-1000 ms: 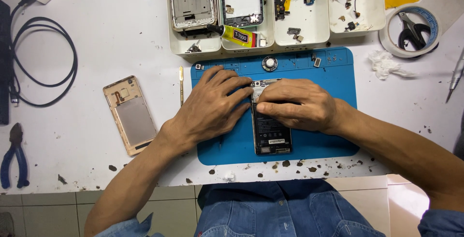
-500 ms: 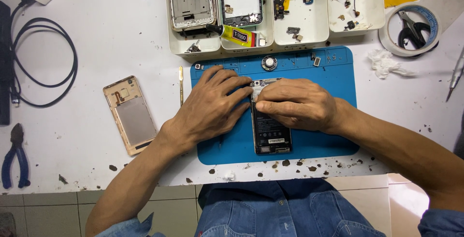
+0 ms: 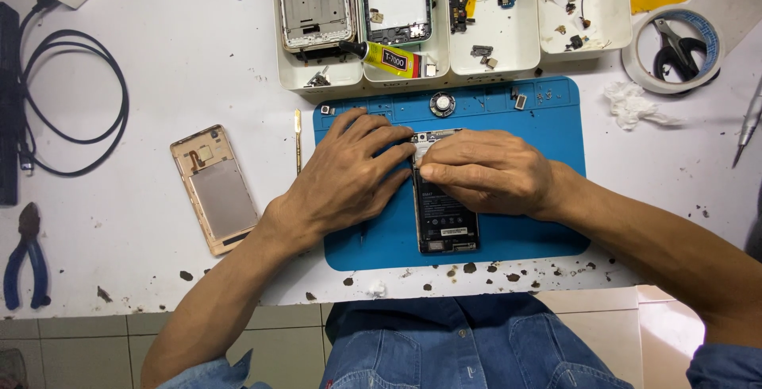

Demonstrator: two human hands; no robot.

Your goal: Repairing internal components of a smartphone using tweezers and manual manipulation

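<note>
An opened phone (image 3: 444, 214) with its dark battery showing lies lengthwise on a blue work mat (image 3: 540, 230). My left hand (image 3: 345, 171) rests flat on the mat and presses against the phone's left edge near its top. My right hand (image 3: 484, 171) covers the phone's upper part, fingertips pinched at the top left corner. Whatever lies under the fingers is hidden. A small round part (image 3: 442, 104) sits on the mat's far edge.
A gold back cover (image 3: 214, 189) and a thin pry tool (image 3: 298, 141) lie left of the mat. White trays (image 3: 508, 59) with phone frames, small parts and a glue tube (image 3: 389, 58) stand behind. Blue pliers (image 3: 24, 258), black cable (image 3: 75, 111), tape roll (image 3: 675, 51).
</note>
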